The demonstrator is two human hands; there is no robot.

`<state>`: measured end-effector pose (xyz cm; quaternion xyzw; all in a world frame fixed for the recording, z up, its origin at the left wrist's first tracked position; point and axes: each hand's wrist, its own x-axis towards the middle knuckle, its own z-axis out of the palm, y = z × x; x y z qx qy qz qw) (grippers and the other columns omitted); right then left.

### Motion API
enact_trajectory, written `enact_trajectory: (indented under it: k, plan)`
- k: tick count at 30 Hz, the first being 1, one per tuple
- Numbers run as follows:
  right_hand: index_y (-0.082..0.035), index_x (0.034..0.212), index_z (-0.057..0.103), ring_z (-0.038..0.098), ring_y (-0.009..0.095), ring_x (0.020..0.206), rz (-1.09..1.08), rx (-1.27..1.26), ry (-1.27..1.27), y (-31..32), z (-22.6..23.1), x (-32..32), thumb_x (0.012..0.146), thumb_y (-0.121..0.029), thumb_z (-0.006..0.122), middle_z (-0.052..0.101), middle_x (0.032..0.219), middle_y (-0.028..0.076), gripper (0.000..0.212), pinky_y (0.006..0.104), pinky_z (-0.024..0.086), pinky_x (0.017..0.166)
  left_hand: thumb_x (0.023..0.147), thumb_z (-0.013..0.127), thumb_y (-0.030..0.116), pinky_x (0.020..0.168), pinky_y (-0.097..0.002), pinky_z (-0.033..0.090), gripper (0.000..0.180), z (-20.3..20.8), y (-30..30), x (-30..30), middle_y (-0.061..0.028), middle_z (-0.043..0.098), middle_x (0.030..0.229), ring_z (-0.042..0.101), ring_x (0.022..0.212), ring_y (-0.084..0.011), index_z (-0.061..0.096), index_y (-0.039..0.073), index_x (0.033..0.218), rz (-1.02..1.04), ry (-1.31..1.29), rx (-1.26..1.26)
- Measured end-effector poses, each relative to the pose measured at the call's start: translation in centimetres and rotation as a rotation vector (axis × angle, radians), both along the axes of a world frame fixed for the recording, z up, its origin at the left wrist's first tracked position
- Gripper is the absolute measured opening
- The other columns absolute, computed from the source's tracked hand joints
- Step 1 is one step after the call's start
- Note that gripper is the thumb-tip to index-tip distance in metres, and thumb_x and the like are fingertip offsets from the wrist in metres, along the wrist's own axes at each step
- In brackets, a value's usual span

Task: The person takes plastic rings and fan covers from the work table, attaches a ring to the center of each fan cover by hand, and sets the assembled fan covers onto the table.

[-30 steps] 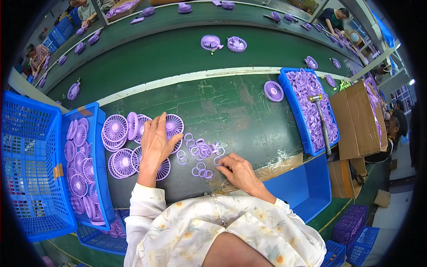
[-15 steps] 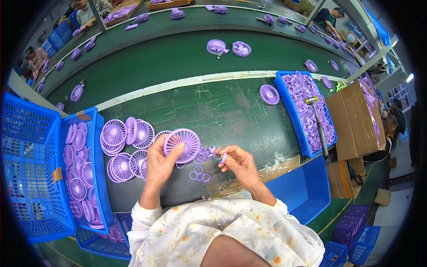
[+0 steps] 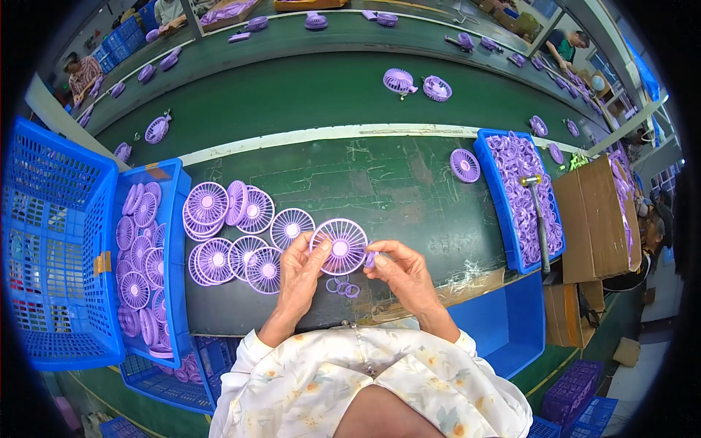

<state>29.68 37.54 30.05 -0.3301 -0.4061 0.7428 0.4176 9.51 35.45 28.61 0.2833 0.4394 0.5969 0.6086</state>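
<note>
My left hand (image 3: pixel 299 276) is closed on the left rim of a round purple fan cover (image 3: pixel 340 249), its spokes facing up. At the cover's right edge, my right hand (image 3: pixel 405 270) pinches a small purple ring (image 3: pixel 370 258). Ring and cover look close together; whether they touch I cannot tell. Several loose purple rings (image 3: pixel 343 287) lie on the table just below the cover. To the left of my left hand, several more fan covers (image 3: pixel 264 270) lie in overlapping groups on the dark table (image 3: pixel 394 197).
Left stands a blue crate (image 3: pixel 171 270) of fan covers, beside a larger blue basket (image 3: pixel 66 350). Right, a blue tray (image 3: pixel 485 175) holds many rings and a hammer (image 3: pixel 540 219), next to a cardboard box (image 3: pixel 595 226). Beyond runs a green conveyor (image 3: pixel 292 102) carrying purple fans; people work across it.
The fan cover has moved right and down and now lies flatter, beside the ring in my right hand. My hands have come together. The whole view has shifted slightly.
</note>
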Motion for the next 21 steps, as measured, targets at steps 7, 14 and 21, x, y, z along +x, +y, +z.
enact_trajectory:
  k: [7, 14, 21]
  plan:
    - [-0.005, 0.121, 0.063, 0.065, 0.016, 0.105, -0.069, -0.089, 0.130, 0.3, 0.0, -0.1, 0.096, -0.009, 0.063, 0.068, 0.116, 0.012, 0.024, 0.0309, 0.054, 0.090, 0.100, 0.059, 0.011, 0.073, -0.0256, 0.058, 0.017, -0.4, -0.2, -0.1, -0.0048, 0.068, 0.097, 0.067, 0.083, -0.0097, 0.061, 0.000, 0.112, 0.017, -0.026, 0.002]
    - [-0.002, 0.119, 0.062, 0.068, 0.016, 0.097, -0.079, 0.001, -0.030, 0.3, -0.3, -0.4, 0.092, -0.005, 0.068, 0.069, 0.116, 0.012, 0.028, 0.0282, 0.058, 0.084, 0.100, 0.059, 0.013, 0.074, -0.0251, 0.058, 0.018, -0.5, -0.3, 0.4, -0.0046, 0.069, 0.099, 0.068, 0.086, -0.0098, 0.060, 0.000, 0.113, 0.003, -0.046, -0.019]
    - [0.003, 0.120, 0.062, 0.068, 0.014, 0.092, -0.056, 0.117, -0.134, 0.3, -0.1, -0.8, 0.090, 0.004, 0.068, 0.066, 0.116, 0.011, 0.031, 0.0260, 0.058, 0.083, 0.103, 0.054, 0.020, 0.078, -0.0287, 0.060, 0.021, 0.0, -0.2, 0.5, -0.0070, 0.068, 0.102, 0.069, 0.088, -0.0135, 0.060, 0.001, 0.110, 0.003, -0.109, -0.052]
